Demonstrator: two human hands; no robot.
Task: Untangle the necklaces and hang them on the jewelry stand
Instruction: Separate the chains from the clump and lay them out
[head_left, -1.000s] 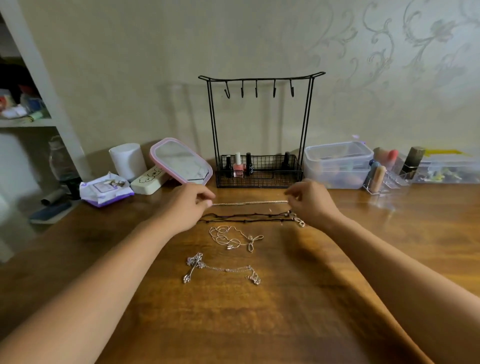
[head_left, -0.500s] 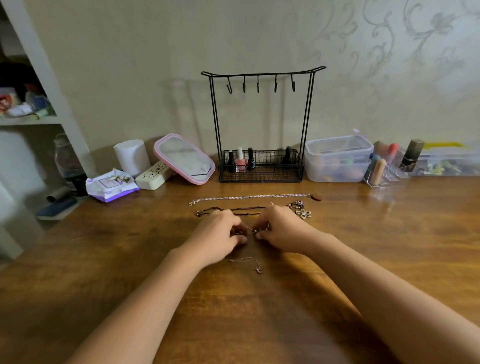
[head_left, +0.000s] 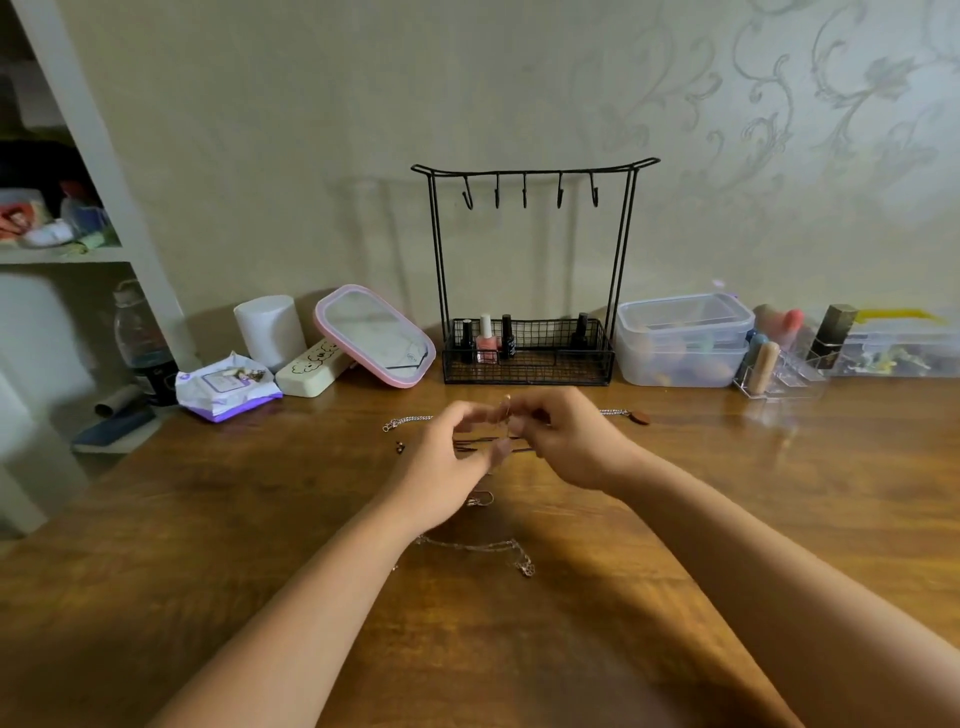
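Both hands meet above the middle of the wooden table (head_left: 727, 519), raised a little off its surface. Left hand (head_left: 441, 467) has its fingers curled with thumb and forefinger drawn together, and right hand (head_left: 566, 441) mirrors it from the other side; between them a thin gold-coloured chain (head_left: 505, 415) runs up to a small loop near the fingertips, with what looks like its lower part dangling under the left hand. Motion blur hides the pinch itself, so I judge rather than see that each hand grips this chain.

On the table behind the hands, a silver necklace (head_left: 410, 419) lies stretched left to right, its brown pendant end showing past the right hand. Just nearer, a dark cord necklace (head_left: 488, 444) lies parallel, mostly covered by the fingers. Another fine chain (head_left: 478, 545) rests loosely below the wrists, near the person.

Straight ahead, against the wall, stands the black wire jewelry stand (head_left: 535, 171), its five hooks all bare, with nail polish bottles (head_left: 485, 340) in the basket at its base. From the hands, the hooks lie forward and up, about equally near to either hand. That path crosses the two laid-out necklaces, so a dangling end could snag them. Open table lies to either side; a pink-rimmed mirror (head_left: 374, 335) and clear plastic containers (head_left: 683, 338) flank the stand, close enough to limit sideways swing there.
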